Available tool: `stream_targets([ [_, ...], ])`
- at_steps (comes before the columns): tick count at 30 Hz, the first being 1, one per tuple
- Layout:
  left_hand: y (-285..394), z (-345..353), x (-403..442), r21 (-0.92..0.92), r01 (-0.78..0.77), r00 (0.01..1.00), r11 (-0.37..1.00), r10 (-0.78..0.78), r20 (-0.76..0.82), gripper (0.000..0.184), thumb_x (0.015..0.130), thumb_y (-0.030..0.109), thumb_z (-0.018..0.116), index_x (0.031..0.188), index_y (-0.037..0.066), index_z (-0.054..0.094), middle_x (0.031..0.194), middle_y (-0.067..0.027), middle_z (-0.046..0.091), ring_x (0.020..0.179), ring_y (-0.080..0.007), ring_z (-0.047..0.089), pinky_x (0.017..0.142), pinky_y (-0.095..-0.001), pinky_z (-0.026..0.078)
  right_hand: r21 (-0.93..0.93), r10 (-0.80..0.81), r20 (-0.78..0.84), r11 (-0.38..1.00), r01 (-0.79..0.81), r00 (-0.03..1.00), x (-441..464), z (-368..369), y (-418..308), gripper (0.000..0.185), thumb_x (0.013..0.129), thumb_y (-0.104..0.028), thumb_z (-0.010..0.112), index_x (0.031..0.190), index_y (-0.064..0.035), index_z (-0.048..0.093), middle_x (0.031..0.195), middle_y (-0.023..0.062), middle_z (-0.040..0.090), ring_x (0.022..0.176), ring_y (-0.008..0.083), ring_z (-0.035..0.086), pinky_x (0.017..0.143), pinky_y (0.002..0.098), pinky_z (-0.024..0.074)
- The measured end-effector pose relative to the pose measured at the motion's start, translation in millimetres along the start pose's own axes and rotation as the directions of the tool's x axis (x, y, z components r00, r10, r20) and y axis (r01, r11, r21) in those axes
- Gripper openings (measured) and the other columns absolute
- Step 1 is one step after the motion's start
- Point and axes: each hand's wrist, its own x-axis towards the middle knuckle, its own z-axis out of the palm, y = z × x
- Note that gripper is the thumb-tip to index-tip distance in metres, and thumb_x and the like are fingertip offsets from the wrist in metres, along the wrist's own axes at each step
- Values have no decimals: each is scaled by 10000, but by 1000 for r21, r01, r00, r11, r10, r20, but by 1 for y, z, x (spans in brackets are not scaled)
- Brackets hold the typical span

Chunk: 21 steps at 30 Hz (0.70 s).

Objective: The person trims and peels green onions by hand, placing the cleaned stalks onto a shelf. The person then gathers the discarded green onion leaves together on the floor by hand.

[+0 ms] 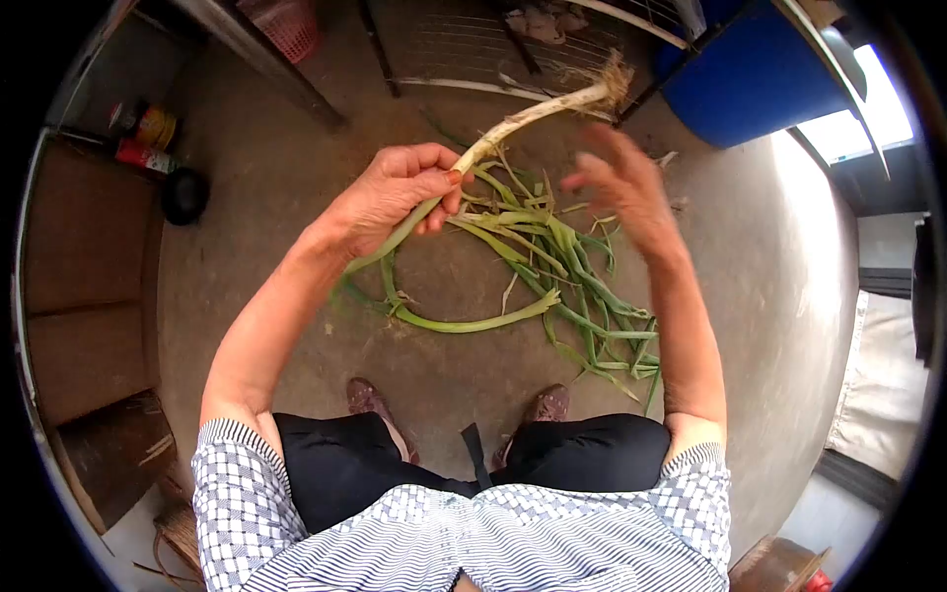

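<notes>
My left hand (400,192) is closed around a long green onion (523,121), gripping it between thumb and fingers partway down its pale stalk. Its root end, with a tuft of dry roots, points up and right, while the green part runs down past my wrist. My right hand (631,187) is apart from the stalk, below the root end, with fingers spread and slightly blurred; nothing shows in it. Under my hands, a loose pile of green onion leaves (582,266) lies on the floor. A curved green stalk (473,324) lies nearer my feet; whether it joins the held onion I cannot tell.
A wire rack (464,87) stands ahead, beside a blue barrel (750,74) at upper right. A pink basket (284,28) sits at the upper left. A brown cabinet (89,237) lines the left side. My shoes (367,397) rest on the concrete floor (256,197).
</notes>
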Motion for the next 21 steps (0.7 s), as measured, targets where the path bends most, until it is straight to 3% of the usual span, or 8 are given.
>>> stream_targets([
  [1,2,9,0,56,0,1000,998,1,-14,186,882,142,523,977,-18,535,683,-21,554,538,-47,518,445,-158,401,149,30,80,988,-41,996,-2,18,-11,570,824,-340,579,1233,25,420,991,154,620,761,157,602,598,265,451],
  [4,1,23,2,162,-27,999,986,31,-18,184,866,137,550,974,-11,533,738,-36,576,573,-69,562,445,-163,414,282,-42,243,959,-29,969,0,42,-21,379,838,-268,574,1084,17,531,802,79,631,639,99,552,510,225,398],
  [7,-3,28,1,191,-102,993,976,112,-41,147,861,104,556,932,-22,535,708,-36,579,558,-65,572,402,-178,422,395,27,250,910,-127,968,3,48,-13,208,860,-214,576,929,-18,584,722,9,566,529,55,461,461,187,359],
  [10,-6,28,1,262,-92,991,961,113,-66,142,863,106,552,923,-21,535,705,-33,576,564,-61,572,415,-174,427,391,95,205,905,-170,974,-1,44,-9,136,848,-118,555,824,10,592,631,5,521,510,56,441,445,196,343],
  [13,-7,25,2,179,-92,993,979,104,-61,140,863,104,550,928,-19,536,702,-30,572,562,-56,565,431,-169,431,366,138,22,920,-136,990,3,32,16,152,857,-138,546,885,8,577,656,11,529,529,53,446,456,201,360],
  [16,-5,25,3,148,-88,992,985,99,-72,139,863,104,549,935,-15,537,700,-24,569,560,-52,557,443,-166,430,593,184,14,790,-156,983,13,13,34,211,865,-166,545,982,10,552,704,16,541,572,55,467,485,203,390],
  [20,-8,34,5,134,-94,993,986,102,-52,140,871,102,534,944,-17,535,710,-29,571,558,-55,552,445,-166,429,409,157,309,869,-280,938,-9,41,-17,319,874,-210,566,1115,-7,518,866,25,573,615,44,483,524,195,421],
  [21,-7,38,4,130,-96,994,987,102,-38,141,874,103,528,946,-19,535,713,-30,572,558,-56,551,445,-166,429,463,80,354,851,-249,932,-9,47,-12,254,870,-199,572,1033,-5,554,781,14,568,559,40,463,504,193,413],
])
